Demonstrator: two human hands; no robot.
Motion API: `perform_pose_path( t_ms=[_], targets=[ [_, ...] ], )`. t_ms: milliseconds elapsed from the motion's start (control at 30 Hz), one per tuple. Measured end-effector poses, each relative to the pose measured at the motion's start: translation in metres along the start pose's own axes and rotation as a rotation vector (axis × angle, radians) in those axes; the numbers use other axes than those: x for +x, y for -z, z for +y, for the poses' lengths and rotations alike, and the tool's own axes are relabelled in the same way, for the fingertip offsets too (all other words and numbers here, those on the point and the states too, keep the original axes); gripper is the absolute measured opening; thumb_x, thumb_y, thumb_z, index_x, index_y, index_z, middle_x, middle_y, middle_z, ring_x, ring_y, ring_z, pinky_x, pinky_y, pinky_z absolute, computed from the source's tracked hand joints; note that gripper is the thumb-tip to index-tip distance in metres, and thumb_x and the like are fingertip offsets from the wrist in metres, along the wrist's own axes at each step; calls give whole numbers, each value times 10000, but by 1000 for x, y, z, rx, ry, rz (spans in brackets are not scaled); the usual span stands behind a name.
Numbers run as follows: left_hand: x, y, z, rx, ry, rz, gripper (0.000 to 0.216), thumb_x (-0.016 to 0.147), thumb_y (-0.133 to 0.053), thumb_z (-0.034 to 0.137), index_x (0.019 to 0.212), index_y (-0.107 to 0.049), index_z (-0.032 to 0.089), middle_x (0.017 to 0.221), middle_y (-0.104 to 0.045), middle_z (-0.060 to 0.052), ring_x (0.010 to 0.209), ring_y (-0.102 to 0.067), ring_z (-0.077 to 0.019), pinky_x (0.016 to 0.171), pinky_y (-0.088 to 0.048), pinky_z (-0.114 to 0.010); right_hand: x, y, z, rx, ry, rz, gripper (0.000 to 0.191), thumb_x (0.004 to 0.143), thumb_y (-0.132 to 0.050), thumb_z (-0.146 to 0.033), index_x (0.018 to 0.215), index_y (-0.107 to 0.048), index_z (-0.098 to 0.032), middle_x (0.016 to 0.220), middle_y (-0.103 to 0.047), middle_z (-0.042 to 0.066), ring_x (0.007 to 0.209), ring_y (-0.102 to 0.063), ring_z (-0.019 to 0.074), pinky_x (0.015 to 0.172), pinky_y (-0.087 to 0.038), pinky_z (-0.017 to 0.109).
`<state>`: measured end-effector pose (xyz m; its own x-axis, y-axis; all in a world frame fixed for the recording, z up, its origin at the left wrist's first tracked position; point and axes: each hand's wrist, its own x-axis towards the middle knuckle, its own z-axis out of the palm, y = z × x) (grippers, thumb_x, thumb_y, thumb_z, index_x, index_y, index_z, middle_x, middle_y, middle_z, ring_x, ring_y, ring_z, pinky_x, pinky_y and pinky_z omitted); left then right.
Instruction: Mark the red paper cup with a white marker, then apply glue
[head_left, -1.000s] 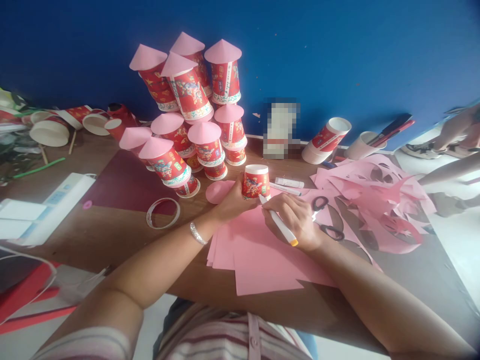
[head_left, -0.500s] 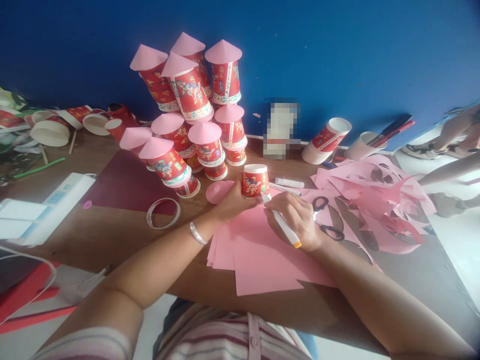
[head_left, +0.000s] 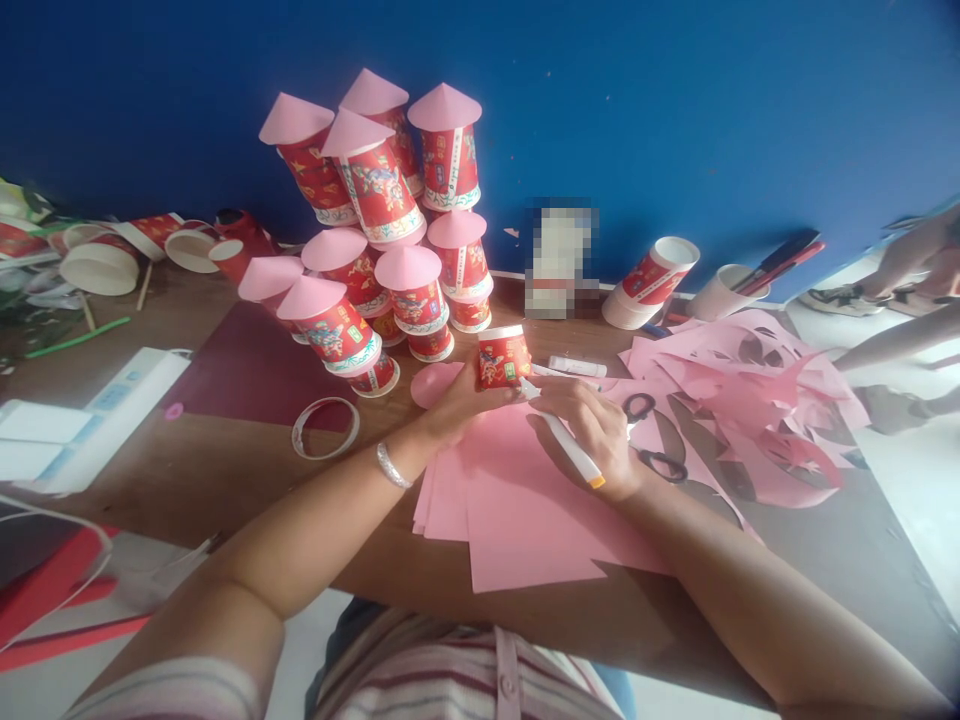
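Observation:
My left hand [head_left: 465, 396] is closed around a small red paper cup [head_left: 504, 360] with a colourful print, its white end facing up and slightly tilted. In my right hand [head_left: 589, 430] is a white marker [head_left: 570, 450] with an orange end. Its pale tip meets the lower right part of the cup, so the exact contact is hard to make out. Under both hands lie sheets of pink paper [head_left: 525, 540]. Close to my right hand, black-handled scissors [head_left: 663, 465] rest on the paper.
Stacked red cups with pink paper cones [head_left: 409, 268] stand at the back left. A white ring [head_left: 325, 455] lies left of my hands. Cut pink scraps [head_left: 765, 400] pile up on the right, near a cup of pens [head_left: 727, 294]. A blue wall [head_left: 675, 120] bounds the table.
The cup in my left hand has shifted slightly left and tilted a little. My right hand keeps the marker against it, nearly in the same place.

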<state>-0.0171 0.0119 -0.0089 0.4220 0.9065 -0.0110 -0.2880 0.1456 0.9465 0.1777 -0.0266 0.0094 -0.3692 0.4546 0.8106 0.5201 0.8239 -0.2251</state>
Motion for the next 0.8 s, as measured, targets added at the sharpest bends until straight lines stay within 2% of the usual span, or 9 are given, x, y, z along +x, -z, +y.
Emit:
perform_pose_path(
  t_ms=[100, 300, 400, 567, 800],
  targets=[
    [0, 0, 1, 13, 14, 2, 393, 783, -887, 352, 1061, -649, 210, 1014, -711, -34, 1006, -681, -224, 961, -525, -422, 0, 0, -1, 29, 20, 1, 242, 954, -661, -117, 1179, -632, -202, 995, -778, 83, 961, -790, 229, 790, -671, 355],
    [0, 0, 1, -3, -7, 10, 421, 758, -899, 337, 1046, -613, 223, 972, -678, -4, 950, -649, -197, 917, -503, -387, 0, 0, -2, 47, 39, 4, 290, 961, -668, -126, 1239, -631, -203, 1026, -779, 90, 976, -788, 236, 809, -682, 377],
    [1, -1, 0, -74, -23, 50, 450, 759, -879, 272, 1098, -584, 251, 1012, -670, 15, 985, -640, -183, 956, -497, -383, 0, 0, -2, 46, 29, 5, 300, 955, -674, -122, 1240, -633, -207, 1040, -782, 91, 1034, -787, 253, 845, -684, 401],
    [1, -2, 2, -137, -15, 33, 407, 781, -808, 269, 1145, -627, 263, 1069, -672, -3, 1047, -654, -197, 1011, -498, -407, 0, 1, -2, 21, 11, 3, 278, 952, -681, -112, 1210, -630, -202, 1040, -778, 99, 1037, -789, 256, 844, -682, 402],
    [-3, -4, 8, 74, 32, 47, 404, 758, -859, 389, 1057, -623, 255, 1052, -667, -13, 1084, -641, -233, 1045, -531, -474, -3, -3, -1, 50, 29, 1, 303, 960, -662, -123, 1247, -634, -217, 1047, -782, 89, 1053, -783, 258, 840, -676, 407]
  ],
)
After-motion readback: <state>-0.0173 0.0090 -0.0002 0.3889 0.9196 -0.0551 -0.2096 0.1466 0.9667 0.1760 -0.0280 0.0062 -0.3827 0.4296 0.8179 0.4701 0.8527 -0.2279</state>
